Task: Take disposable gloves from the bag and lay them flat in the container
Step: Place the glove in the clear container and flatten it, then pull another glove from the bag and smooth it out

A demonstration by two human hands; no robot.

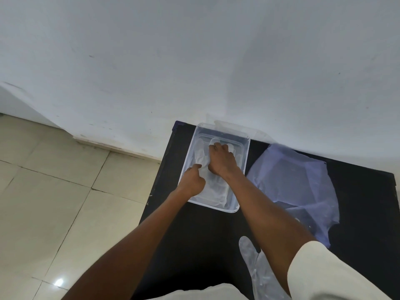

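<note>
Pressing down inside the clear container, the left hand had its fingers curled, its grip pinching the near edge of a glove that lay on the container floor with its finger end towards the wall. Just beside it, the right hand lay over the same glove further in, fingers bent and pressed down on the plastic, apparently smoothing it flat. Whether more than one glove lay under the hands could not be told, since the thin layers ran together. To the right, on the black worktop, the bluish bag lay slack and spread, well apart from both hands. Near the person, another glove rested loose on the worktop beside the right forearm, so the task seemed partly done, with that glove and any in the bag left to place.
</note>
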